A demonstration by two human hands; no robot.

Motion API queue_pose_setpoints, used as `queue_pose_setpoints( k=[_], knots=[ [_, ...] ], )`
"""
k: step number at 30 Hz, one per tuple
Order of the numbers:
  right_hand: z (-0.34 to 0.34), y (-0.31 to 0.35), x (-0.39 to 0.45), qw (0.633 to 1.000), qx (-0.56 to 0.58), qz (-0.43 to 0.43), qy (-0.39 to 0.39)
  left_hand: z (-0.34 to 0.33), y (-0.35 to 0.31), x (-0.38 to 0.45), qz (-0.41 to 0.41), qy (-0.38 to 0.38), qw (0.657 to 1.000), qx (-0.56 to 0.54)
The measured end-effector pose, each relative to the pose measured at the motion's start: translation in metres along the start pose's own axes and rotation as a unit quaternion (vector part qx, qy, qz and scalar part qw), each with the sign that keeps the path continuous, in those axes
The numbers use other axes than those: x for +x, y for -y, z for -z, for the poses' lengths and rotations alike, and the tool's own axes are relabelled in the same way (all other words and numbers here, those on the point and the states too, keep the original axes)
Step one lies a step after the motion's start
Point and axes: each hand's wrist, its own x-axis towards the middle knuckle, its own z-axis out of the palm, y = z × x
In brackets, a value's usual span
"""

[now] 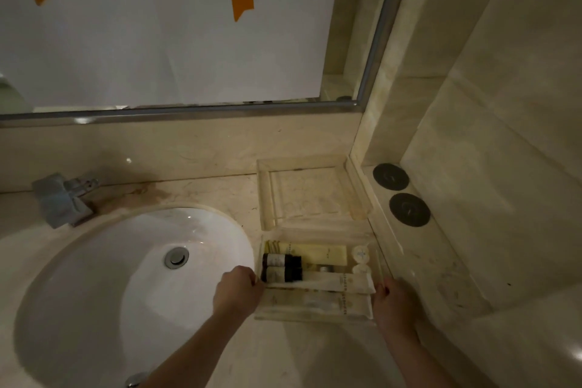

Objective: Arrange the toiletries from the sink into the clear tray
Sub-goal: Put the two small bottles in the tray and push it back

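Note:
A clear tray (315, 231) sits on the counter right of the white sink (104, 287). It holds two dark bottles (280, 267), a yellow tube (315, 251), two small round white items (360, 253) and two long white packets (330, 281) along its front. My left hand (237, 291) grips the tray's left front end, fingers closed by the packets' end. My right hand (393, 301) grips the tray's right front corner. The sink basin holds no toiletries.
A second clear tray (267, 192), with nothing in it, stands just behind the first against the backsplash. A faucet (64, 198) is at the back left. Two dark round discs (400, 192) lie on the ledge to the right. A covered mirror hangs above.

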Motion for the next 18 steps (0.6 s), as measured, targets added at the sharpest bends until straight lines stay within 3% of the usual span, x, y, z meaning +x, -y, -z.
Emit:
queue_pose_setpoints(
  k=[11, 18],
  knots=[
    [-0.004, 0.007, 0.021, 0.994, 0.062, -0.067, -0.068, -0.005, -0.016, 0.0, -0.009, -0.023, 1.0, -0.008],
    [-0.007, 0.029, 0.026, 0.966, 0.194, -0.146, -0.093, -0.012, -0.027, 0.01, -0.001, -0.061, 0.998, -0.009]
  ],
)
